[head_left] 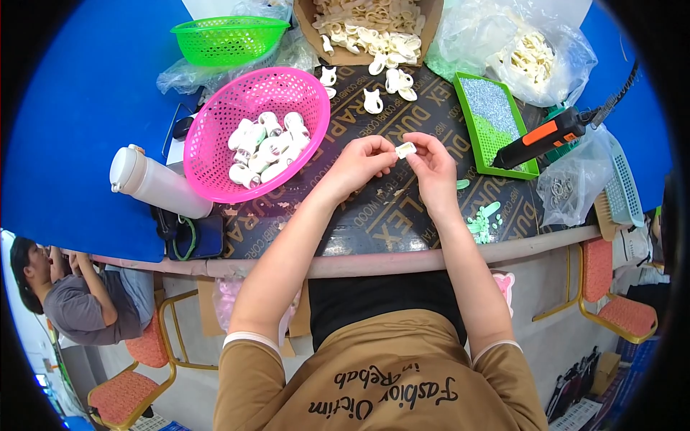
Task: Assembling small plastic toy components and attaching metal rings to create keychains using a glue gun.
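Over the middle of the dark board, both my hands meet at a small white plastic part [406,149] with a hollow in its top. My right hand [435,174] pinches it between thumb and forefinger. At its other end my left hand [364,164] is closed, thumb and fingertips against the part. Beyond my hands lie several loose white ring-like plastic pieces [373,101]. Small pale green plastic pieces [484,221] are scattered on the board near my right wrist.
A pink basket [204,129] of white assembled pieces stands left, beside a white bottle [154,183]. Behind it is a green basket [230,29]. A carton [305,29] of parts stands far. Right, an electric screwdriver [540,139] rests on a green tray [467,122] of small metal parts.
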Motion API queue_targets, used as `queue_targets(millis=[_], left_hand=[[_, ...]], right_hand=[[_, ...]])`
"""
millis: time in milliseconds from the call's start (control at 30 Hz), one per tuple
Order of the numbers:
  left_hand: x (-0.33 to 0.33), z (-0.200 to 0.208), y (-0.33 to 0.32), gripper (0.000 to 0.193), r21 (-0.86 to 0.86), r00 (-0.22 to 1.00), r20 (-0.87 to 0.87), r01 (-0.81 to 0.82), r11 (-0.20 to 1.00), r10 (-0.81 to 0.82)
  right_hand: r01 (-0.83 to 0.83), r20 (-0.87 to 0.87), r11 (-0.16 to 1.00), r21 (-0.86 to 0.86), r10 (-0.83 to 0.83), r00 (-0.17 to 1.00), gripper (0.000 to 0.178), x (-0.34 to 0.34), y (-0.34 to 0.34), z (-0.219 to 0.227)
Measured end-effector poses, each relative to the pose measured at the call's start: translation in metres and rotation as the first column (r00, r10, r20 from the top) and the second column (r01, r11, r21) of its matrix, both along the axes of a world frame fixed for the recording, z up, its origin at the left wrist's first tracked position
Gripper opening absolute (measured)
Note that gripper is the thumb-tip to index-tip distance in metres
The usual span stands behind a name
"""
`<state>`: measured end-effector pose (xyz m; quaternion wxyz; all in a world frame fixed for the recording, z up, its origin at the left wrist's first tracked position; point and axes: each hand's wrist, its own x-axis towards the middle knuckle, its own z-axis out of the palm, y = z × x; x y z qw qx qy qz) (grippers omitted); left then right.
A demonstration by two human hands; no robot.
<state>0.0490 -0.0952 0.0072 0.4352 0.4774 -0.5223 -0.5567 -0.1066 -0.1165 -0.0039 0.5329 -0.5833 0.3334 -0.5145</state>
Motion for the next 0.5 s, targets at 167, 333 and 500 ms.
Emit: queue_targets(millis=[167, 333, 500], left_hand=[[-0.001, -0.0003, 0.001, 0.011, -0.027, 1.0, 0.009, -0.005, 1.0, 0.005], [-0.001, -0.0029, 0.0006, 0.01, -0.017, 1.0, 0.0, -0.011, 1.0, 0.011], [-0.0005, -0.0027, -0.0004, 0.01, -0.003, 1.0, 0.007, -0.023, 1.0, 0.024]], right_hand=[[-0.011, 0.012, 1.0, 0.003, 0.011, 1.0, 0.027, 0.0, -0.0008, -0.0011], [-0.015, 0.011, 1.0, 0.006, 0.015, 1.0, 0.027, -0.0003, -0.0006, -0.0024], [-0.023, -0.002, 1.0, 0.005, 0.023, 1.0, 0.025, 0.0009, -0.0006, -0.0011]])
